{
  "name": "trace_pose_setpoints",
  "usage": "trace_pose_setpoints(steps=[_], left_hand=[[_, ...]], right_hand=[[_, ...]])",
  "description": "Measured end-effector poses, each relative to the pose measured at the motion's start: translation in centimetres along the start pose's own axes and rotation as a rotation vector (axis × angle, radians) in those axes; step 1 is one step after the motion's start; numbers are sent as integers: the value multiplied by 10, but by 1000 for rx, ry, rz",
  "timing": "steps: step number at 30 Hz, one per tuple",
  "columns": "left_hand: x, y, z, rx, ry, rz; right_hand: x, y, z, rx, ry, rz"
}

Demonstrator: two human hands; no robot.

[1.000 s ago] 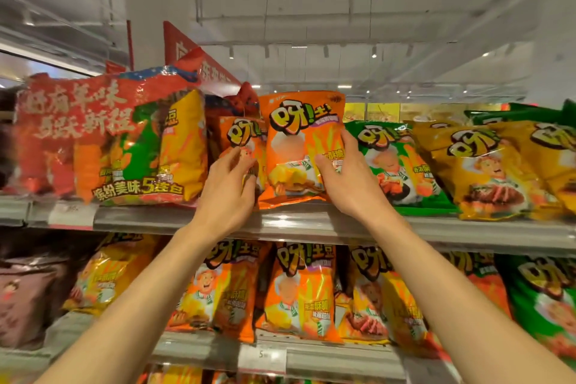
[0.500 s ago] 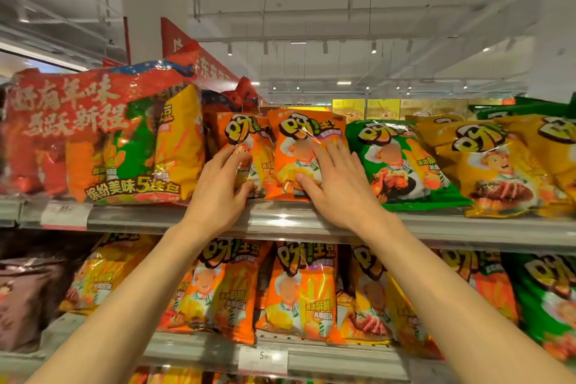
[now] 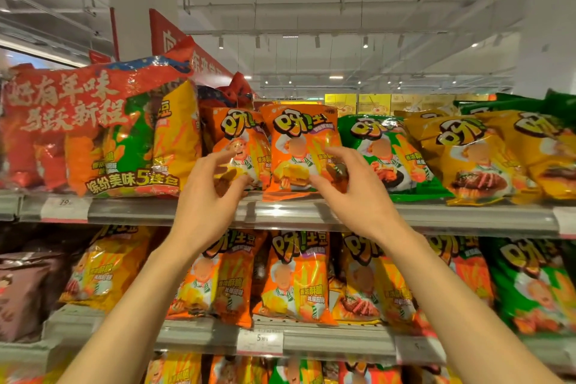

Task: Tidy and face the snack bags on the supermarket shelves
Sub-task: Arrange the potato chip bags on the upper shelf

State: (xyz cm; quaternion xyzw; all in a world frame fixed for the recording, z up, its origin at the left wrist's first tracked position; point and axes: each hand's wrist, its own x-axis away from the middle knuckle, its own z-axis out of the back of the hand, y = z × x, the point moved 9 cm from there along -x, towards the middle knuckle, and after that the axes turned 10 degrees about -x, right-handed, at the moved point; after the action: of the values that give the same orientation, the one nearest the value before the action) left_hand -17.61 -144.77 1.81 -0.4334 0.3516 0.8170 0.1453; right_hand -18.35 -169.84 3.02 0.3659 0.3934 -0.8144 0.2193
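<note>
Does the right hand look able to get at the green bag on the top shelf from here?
Probably yes. The right hand is at the orange bag just beside the green bag, which stands at the shelf's front edge with nothing in front of it.

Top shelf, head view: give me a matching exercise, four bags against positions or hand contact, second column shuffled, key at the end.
Things:
1. red multipack
2. front orange bag
3. green bag
4. yellow bag

Places:
A. just right of the orange bags
B. far left of the top shelf
C. right of the green one
D. centre, behind the right hand's fingers

Pairs: 1-B, 2-D, 3-A, 4-C
</note>
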Motion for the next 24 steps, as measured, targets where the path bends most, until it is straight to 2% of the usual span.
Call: trace_pose_setpoints(steps=[5,9,14,17,24], left_hand=[[42,-8,-1,226,-9,124],[76,-15,-20,339,-48,235],[113,-9,-48,398,-74,359],[127,9,-67,434,-102,388],[144,85,-122,442,-142,358]], right_hand=[[53,28,30,-346,83,-220],[96,59,53,-365,134,-346],[144,94,100,-375,234,-407],[164,113,131,-376,299,-423],[189,162,204,-449,326,-449]])
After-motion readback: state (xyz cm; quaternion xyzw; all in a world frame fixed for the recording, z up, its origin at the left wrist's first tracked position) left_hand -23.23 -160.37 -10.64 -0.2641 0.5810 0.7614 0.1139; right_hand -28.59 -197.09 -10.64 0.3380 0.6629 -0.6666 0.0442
